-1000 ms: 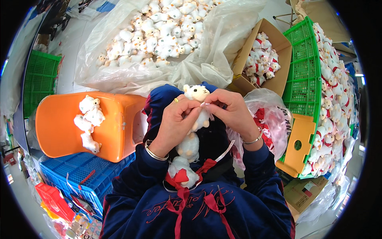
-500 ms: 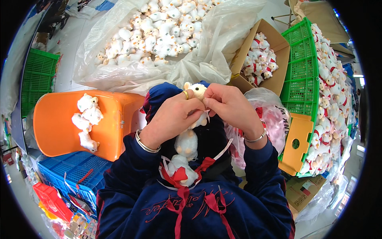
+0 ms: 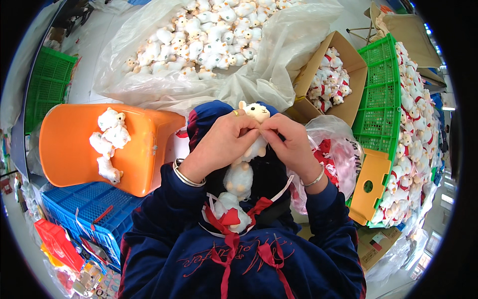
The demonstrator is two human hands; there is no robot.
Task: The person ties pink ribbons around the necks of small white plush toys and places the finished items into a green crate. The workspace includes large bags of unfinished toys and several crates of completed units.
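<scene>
Between my hands is a small white plush animal (image 3: pixel 257 110), upright, with its cream face turned up and its body showing below my fingers. My left hand (image 3: pixel 222 144) is closed at its neck, thumb and fingers pinched together. From the other side my right hand (image 3: pixel 291 144) pinches too, and the fingertips of both hands meet under the toy's chin. Whatever is between them there is too small to make out. Below, on my lap, lie a second white plush toy (image 3: pixel 238 180) and a third (image 3: pixel 230 209), beside red ribbons (image 3: pixel 230 254).
On my left, an orange chair (image 3: pixel 64 149) bears several plush toys above a blue crate (image 3: pixel 89 204). Ahead spreads a clear plastic sheet (image 3: pixel 279 55) full of toys. To my right are a cardboard box (image 3: pixel 358 74), a bag of red pieces (image 3: pixel 348 144) and a green crate (image 3: pixel 373 94).
The plush toy's head has come more into sight and sits slightly further right. My fingertips have drawn together under its chin, where a thin pale ribbon showed before.
</scene>
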